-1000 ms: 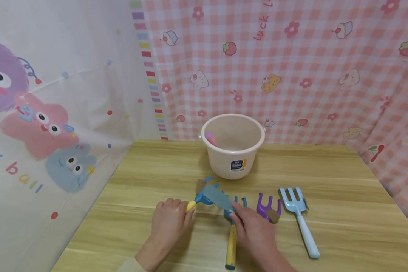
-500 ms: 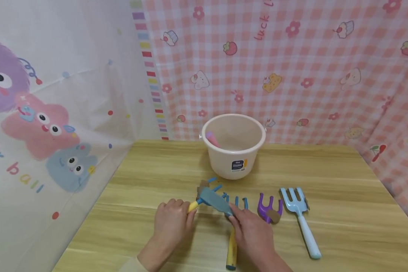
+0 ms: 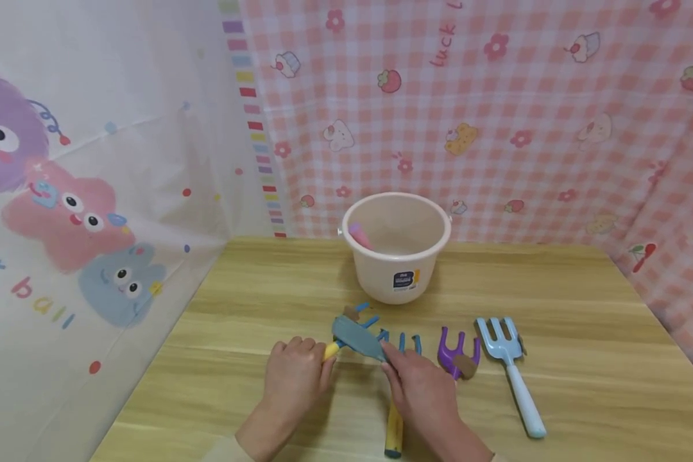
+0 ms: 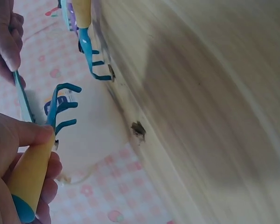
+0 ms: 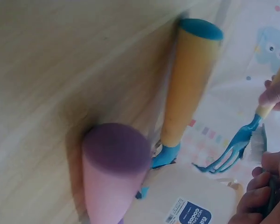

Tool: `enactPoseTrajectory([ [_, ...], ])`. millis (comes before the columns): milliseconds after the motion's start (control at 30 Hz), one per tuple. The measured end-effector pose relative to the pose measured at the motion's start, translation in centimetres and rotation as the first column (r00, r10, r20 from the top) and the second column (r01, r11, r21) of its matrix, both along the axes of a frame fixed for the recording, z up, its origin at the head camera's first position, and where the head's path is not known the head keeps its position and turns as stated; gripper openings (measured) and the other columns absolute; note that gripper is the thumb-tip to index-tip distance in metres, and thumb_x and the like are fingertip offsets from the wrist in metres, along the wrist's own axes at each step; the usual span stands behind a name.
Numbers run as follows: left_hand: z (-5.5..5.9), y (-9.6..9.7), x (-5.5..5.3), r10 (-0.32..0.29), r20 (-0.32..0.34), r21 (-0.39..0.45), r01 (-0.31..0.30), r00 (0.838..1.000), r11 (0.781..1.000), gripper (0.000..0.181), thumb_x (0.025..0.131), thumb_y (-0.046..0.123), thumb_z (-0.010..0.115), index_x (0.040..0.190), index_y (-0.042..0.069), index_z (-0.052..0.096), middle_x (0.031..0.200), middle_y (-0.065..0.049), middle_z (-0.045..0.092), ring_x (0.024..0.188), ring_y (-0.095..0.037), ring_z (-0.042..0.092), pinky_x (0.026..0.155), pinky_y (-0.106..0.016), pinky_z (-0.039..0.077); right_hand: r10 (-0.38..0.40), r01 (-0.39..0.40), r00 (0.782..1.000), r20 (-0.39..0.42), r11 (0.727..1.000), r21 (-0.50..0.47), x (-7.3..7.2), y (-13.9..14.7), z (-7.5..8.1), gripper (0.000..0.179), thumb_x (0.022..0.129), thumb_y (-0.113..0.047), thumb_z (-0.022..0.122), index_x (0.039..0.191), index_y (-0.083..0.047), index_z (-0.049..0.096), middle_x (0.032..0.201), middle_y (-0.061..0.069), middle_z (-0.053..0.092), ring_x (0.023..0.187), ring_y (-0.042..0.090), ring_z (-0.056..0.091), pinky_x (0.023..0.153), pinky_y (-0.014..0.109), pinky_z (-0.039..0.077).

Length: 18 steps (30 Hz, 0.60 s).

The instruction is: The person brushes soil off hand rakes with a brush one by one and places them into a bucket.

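My left hand grips the yellow handle of a small blue-headed hand rake, its tines lifted above the table. The right hand holds a grey-blue scrubbing brush, whose flat back faces up. In the right wrist view the brush's white bristles lie against the back of the rake's head. Another yellow-handled blue rake lies on the table beside and partly under the right hand. A brown clump of dirt sits on the tabletop.
A cream bucket stands at the back with a pink-and-purple handle inside. To the right lie a purple rake with a pink handle, with a brown patch by its tines, and a light blue hand fork.
The brush has slid left and slightly up along the rake head, the right hand moving with it. My left hand and the rake have shifted slightly right.
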<state>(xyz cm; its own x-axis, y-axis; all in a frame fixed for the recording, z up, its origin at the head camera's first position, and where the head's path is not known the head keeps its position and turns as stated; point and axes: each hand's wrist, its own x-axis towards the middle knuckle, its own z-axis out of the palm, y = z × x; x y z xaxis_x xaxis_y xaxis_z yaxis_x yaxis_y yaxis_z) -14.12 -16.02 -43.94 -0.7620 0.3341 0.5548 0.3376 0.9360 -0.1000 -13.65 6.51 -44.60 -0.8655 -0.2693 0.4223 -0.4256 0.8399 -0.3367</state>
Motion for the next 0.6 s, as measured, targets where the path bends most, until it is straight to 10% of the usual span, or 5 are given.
enactPoseTrajectory([
  [600,-0.77,-0.40,0.16,0.056,0.035,0.069,-0.058,0.998,0.996,0.024,0.080,0.031,0.080,0.076,0.011,0.069,0.066,0.001,0.062,0.060,-0.017,0.056,0.055,-0.033,0.043,-0.061,0.066,0.989,0.134,0.997,-0.037,-0.20,0.46,-0.85,0.033,0.095,-0.028,0.066,0.128,-0.022,0.067,0.078,-0.007,0.061,0.056,0.006,0.045,0.048,0.025,0.037],
])
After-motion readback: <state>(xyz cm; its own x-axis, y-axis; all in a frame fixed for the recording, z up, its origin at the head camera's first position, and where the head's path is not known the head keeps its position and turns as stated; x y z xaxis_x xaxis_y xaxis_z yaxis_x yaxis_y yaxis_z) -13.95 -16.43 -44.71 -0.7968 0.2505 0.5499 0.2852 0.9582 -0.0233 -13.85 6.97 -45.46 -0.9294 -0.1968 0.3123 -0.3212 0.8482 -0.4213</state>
